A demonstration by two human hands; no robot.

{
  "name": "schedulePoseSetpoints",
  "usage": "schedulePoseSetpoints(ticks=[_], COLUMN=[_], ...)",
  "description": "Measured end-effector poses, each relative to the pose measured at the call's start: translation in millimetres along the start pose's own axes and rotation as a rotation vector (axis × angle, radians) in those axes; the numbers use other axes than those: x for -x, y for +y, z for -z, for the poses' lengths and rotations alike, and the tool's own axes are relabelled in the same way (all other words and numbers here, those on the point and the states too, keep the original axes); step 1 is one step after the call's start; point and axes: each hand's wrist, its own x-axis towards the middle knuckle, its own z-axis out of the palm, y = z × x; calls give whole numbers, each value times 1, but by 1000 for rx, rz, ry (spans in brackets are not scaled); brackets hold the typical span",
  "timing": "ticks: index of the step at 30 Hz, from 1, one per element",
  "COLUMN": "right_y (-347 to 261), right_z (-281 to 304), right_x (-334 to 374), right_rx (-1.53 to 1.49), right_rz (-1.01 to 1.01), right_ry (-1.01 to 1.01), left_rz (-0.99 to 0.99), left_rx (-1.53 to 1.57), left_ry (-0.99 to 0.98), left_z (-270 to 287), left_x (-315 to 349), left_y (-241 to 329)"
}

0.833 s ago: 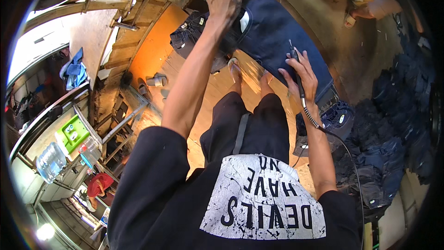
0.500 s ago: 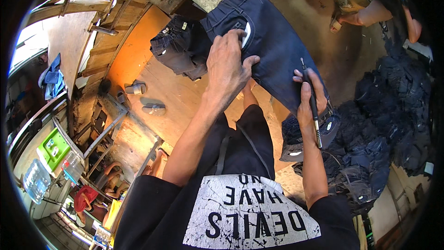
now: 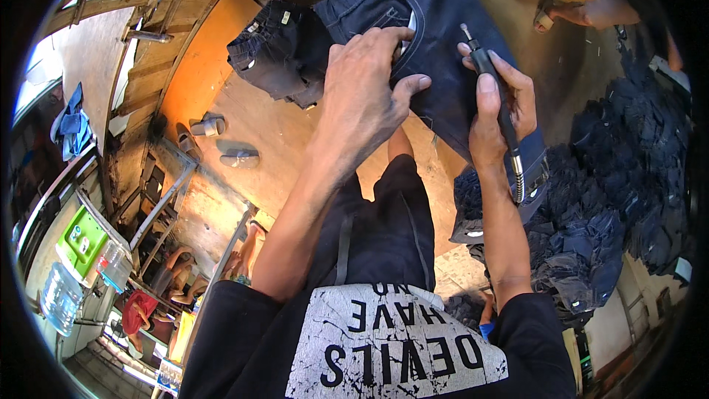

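The left hand [image 3: 365, 92] pins the dark jeans [image 3: 436, 52] flat at the pocket seam (fingers spread, pinching nothing) to steady the cloth just beside the rotary tool [image 3: 496, 96], which the right hand [image 3: 502, 114] clasps pen-like.

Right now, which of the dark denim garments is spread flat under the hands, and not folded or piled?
The dark blue jeans with white stitching, under both hands; the bundle beside them is folded, the rest heaped.
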Motion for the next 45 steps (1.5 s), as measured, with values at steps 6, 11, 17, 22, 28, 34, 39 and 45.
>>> schedulePoseSetpoints(ticks=[6,11,17,22,28,34,39,45], right_y=[1,-7,0,5,8,9,11,8], right_z=[-4,1,-14,-15,-15,-15,-15,-14], right_x=[-7,-6,-6,-2,-2,-3,-2,-2], right_rx=[-81,27,93,75,69,86,97,131], right_rz=[-6,240,444,430,437,457,456,446], right_ry=[93,-46,-241,-235,-261,-272,-268,-262], left_rz=[1,-63,-4,-23,168,162,130,279], left_rx=[117,192,344,385,472,481,443,459], left_ry=[-156,-102,-9,-29,-129,-123,-118,-163], left_z=[11,13,3,7,13,12,16,19], left_x=[-26,-16,-5,-11,-12,-12,-12,-18], left_y=[7,-7,-23,-26,-22,-21,-14,-11])
